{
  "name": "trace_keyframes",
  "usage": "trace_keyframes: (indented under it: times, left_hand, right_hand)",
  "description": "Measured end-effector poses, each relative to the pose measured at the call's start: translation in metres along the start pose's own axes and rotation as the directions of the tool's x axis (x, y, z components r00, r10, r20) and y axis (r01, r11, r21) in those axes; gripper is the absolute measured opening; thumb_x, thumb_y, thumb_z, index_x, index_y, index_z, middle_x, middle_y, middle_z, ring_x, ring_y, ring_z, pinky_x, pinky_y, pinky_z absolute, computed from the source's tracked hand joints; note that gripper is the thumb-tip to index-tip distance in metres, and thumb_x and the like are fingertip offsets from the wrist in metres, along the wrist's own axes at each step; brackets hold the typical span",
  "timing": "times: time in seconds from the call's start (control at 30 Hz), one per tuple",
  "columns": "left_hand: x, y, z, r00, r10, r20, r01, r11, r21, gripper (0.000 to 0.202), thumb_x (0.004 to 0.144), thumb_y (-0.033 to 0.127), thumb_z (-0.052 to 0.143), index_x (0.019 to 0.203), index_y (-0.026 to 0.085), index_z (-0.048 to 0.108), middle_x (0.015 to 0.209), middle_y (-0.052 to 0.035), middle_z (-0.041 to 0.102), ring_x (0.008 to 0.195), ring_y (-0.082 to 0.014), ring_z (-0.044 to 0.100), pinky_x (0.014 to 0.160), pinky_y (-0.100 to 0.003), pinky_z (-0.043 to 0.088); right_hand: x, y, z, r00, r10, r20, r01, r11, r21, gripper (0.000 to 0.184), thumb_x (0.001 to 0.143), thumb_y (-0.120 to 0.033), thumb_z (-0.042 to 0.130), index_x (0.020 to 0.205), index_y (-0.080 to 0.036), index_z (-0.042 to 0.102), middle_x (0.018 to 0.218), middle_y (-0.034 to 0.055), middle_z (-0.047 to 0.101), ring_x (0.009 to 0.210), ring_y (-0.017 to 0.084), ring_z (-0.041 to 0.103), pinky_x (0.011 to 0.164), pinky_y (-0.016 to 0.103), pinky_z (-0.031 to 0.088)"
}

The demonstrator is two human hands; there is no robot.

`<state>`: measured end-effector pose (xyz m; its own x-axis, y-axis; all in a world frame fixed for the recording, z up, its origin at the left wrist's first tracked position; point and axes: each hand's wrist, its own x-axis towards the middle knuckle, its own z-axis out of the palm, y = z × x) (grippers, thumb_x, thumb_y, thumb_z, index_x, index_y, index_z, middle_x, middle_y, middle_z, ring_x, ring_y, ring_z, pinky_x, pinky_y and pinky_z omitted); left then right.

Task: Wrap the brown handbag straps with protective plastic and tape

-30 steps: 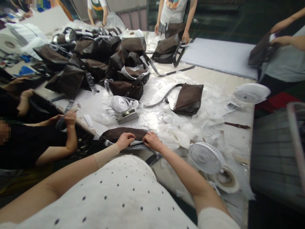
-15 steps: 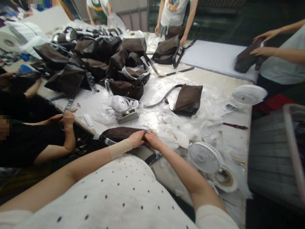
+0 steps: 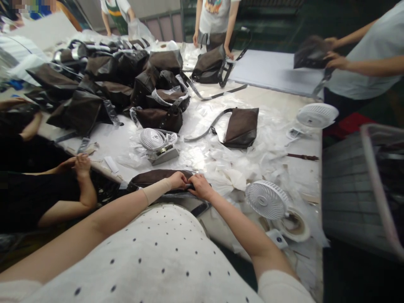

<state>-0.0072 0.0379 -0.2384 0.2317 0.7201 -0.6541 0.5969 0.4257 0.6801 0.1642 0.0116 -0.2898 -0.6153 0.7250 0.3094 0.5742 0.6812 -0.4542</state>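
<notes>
A dark brown handbag (image 3: 151, 177) lies at the table's near edge, just in front of my body. My left hand (image 3: 178, 180) is closed on the bag's top edge near its right end. Close beside it, my right hand (image 3: 199, 185) grips the same end with bent fingers; what exactly is pinched between the fingertips is hidden. A second brown handbag (image 3: 241, 127) lies further off, its strap stretching left over crumpled clear plastic. A tape dispenser (image 3: 163, 155) stands beyond my hands, with a small white fan (image 3: 152, 139) behind it.
A heap of brown handbags (image 3: 104, 90) covers the table's left and back. Another fan (image 3: 267, 199) and a tape roll (image 3: 294, 225) sit near my right forearm. A large grey bin (image 3: 350, 189) stands at the right. Co-workers handle bags at the left, back and right.
My view has shifted slightly to the right. Both my hands stay on the bag's right end, a little further apart. The co-worker at the right has turned and lifted their bag.
</notes>
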Motion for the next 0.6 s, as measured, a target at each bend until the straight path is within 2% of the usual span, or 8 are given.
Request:
trace_keyframes:
  times: [0.1,0.27,0.4,0.6]
  left_hand:
    - [0.002,0.002,-0.005,0.998,-0.059,0.022,0.061,0.995,-0.073,0.015,0.061,0.0,0.068,0.06,0.012,0.06,0.045,0.0026,0.058,0.046,-0.011,0.055,0.051,-0.022,0.045]
    - [0.003,0.006,-0.013,0.977,-0.176,0.122,0.194,0.968,-0.161,0.01,0.062,0.002,0.066,0.061,0.012,0.064,0.05,-0.0021,0.064,0.049,-0.014,0.058,0.051,-0.024,0.047]
    - [0.002,0.009,-0.014,0.967,-0.209,0.148,0.239,0.946,-0.22,0.012,0.062,0.001,0.066,0.06,0.012,0.063,0.049,-0.0018,0.063,0.051,-0.0128,0.059,0.054,-0.023,0.049]
    - [0.0,0.011,-0.016,0.949,-0.227,0.217,0.281,0.922,-0.265,0.008,0.063,0.006,0.07,0.061,0.011,0.064,0.054,-0.0036,0.065,0.053,-0.0114,0.058,0.053,-0.02,0.047]
  right_hand:
    - [-0.001,-0.003,0.001,0.998,-0.015,-0.059,0.012,0.999,-0.052,0.017,0.079,-0.027,0.066,0.09,-0.018,0.056,0.089,0.0065,0.063,0.09,0.024,0.051,0.082,0.037,0.034]
    - [-0.002,-0.006,0.002,0.993,0.022,-0.119,-0.036,0.993,-0.114,0.018,0.08,-0.032,0.064,0.087,-0.018,0.056,0.09,0.0065,0.064,0.088,0.023,0.051,0.081,0.038,0.032]
    - [-0.002,-0.008,0.002,0.986,0.056,-0.154,-0.076,0.99,-0.122,0.016,0.078,-0.031,0.064,0.085,-0.019,0.056,0.088,0.0061,0.064,0.089,0.023,0.05,0.082,0.038,0.03]
    - [-0.001,-0.013,0.006,0.971,0.108,-0.212,-0.14,0.979,-0.145,0.025,0.076,-0.04,0.065,0.084,-0.019,0.056,0.087,0.0068,0.063,0.089,0.024,0.049,0.081,0.039,0.029]
